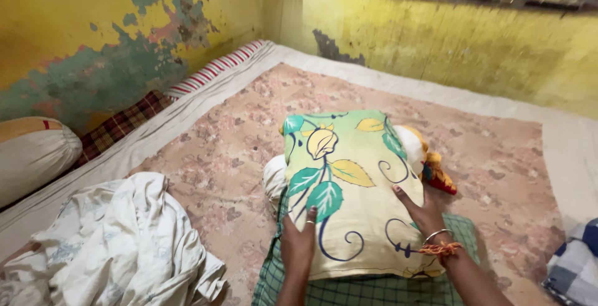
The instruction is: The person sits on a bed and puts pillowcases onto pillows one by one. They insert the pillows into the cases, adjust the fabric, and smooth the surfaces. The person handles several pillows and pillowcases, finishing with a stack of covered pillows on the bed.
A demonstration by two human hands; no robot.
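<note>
The pillow in its yellow-green leaf-print cover (pixel 349 188) lies flat near the foot of the bed, on top of a green checked cloth (pixel 367 287) and partly over a white pillow (pixel 277 178) that shows at its left edge; both hands rest on it, spread flat and clasping nothing; the left hand (pixel 300 244) presses its near left corner with fingers extended, a ring on one finger; the right hand (pixel 423 209) lies palm-down on its right side, a bangle and an orange thread at the wrist; just past the right hand a bright red-and-yellow cloth (pixel 436 169) sticks out from beneath the cover; judging by the flat palms, the step in hand looks like smoothing or settling the pillow on its stack; the next move would call for even pressure from both palms, or a grip on the near corners, so that the pillow does not slide off the ones below; the pile sits on a pink floral bedspread (pixel 237 150); a crumpled white sheet (pixel 118 244) lies well to the left; a bolster (pixel 31 153) rests against the peeling yellow wall (pixel 81 32); a blue checked cloth (pixel 576 262) shows at the right edge.
</note>
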